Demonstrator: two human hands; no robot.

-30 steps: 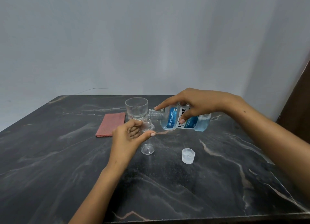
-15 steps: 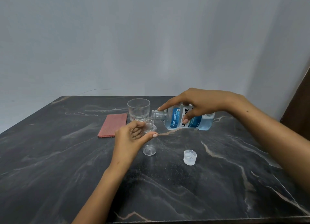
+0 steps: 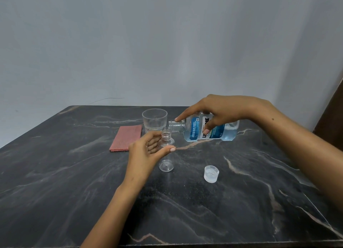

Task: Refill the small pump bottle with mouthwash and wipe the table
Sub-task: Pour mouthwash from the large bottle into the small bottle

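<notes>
Now, head view:
Right hand (image 3: 220,111): grips the mouthwash bottle (image 3: 209,129), long axis level, mouth leftward just above the small bottle's neck.
Left hand (image 3: 146,151): curled round the small bottle (image 3: 165,139), upright on the table (image 3: 74,182).

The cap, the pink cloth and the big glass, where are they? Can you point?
cap (image 3: 211,174): head view, on its pale side wall.
pink cloth (image 3: 126,137): head view, middle of the folded top.
big glass (image 3: 154,120): head view, on its clear front wall.
</notes>
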